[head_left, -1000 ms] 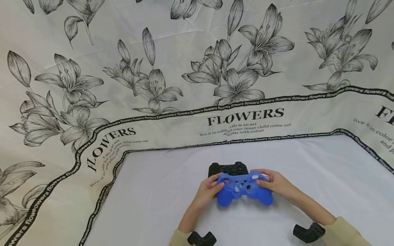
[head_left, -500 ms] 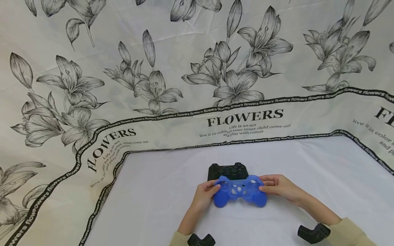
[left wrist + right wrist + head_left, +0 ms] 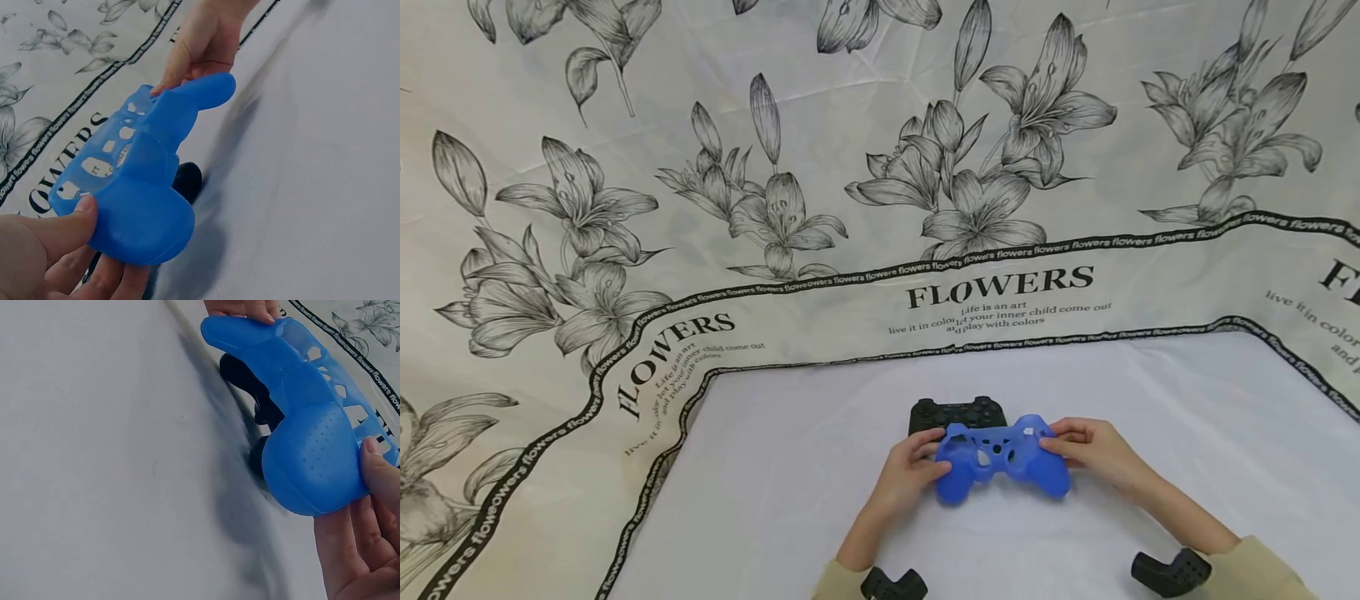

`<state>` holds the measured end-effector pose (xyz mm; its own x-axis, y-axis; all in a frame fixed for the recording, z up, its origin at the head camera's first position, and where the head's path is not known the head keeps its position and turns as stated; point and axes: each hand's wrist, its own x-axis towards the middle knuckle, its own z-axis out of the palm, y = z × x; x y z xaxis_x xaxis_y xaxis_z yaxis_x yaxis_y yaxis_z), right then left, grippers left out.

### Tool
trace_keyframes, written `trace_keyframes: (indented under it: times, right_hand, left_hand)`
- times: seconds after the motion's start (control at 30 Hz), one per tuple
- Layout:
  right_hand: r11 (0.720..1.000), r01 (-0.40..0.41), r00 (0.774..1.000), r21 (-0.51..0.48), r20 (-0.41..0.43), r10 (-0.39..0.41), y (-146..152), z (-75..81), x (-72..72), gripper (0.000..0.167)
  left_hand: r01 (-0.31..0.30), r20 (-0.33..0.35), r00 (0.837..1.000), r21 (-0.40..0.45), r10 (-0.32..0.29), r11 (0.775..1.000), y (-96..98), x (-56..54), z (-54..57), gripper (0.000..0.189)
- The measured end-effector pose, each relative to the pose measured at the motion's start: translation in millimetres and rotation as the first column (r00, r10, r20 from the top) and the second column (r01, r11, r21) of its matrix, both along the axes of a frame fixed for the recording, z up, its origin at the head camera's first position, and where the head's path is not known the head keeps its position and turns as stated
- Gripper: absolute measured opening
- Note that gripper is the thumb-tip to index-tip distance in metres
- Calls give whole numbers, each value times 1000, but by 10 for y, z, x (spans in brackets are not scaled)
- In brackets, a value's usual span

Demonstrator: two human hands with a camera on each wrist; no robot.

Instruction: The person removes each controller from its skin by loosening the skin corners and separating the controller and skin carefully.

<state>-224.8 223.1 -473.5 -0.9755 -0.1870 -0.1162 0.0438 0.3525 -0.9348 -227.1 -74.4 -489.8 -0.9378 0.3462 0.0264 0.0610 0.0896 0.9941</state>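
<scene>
A blue silicone game controller cover, with cut-outs for buttons and sticks, is held up between both hands. My left hand pinches its left grip, thumb on the front face and fingers behind. On the other side my right hand pinches the right grip the same way. The left wrist view shows the cover hollow and see-through at its holes. Behind it a black game controller lies on the white cloth, its lower part hidden by the cover. Part of that controller also shows beneath the cover in the right wrist view.
White cloth spreads over the table. A hanging fabric printed with lilies and lettering stands along the back and left. A black wrist device sits at the right sleeve, and another device at the left.
The blue cover dipped and levelled a little, then rose and shifted right, its right side now higher. Both hands moved with it, still gripping. The black controller stayed in place.
</scene>
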Motion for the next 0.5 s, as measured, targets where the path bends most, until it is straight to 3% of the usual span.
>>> trace_keyframes:
  times: [0.23,0.37,0.5]
  right_hand:
    - [998,57,998,39,7,-58,167,58,-39,44]
    - [995,84,996,48,4,-84,285,54,-56,43]
    - [992,117,993,48,-9,-116,396,56,-78,43]
  left_hand:
    - [-187,-17,982,22,187,982,254,-19,18,33]
    - [-296,-18,954,82,299,952,420,-15,25,27]
    - [-368,-7,928,151,373,918,587,-30,42,24]
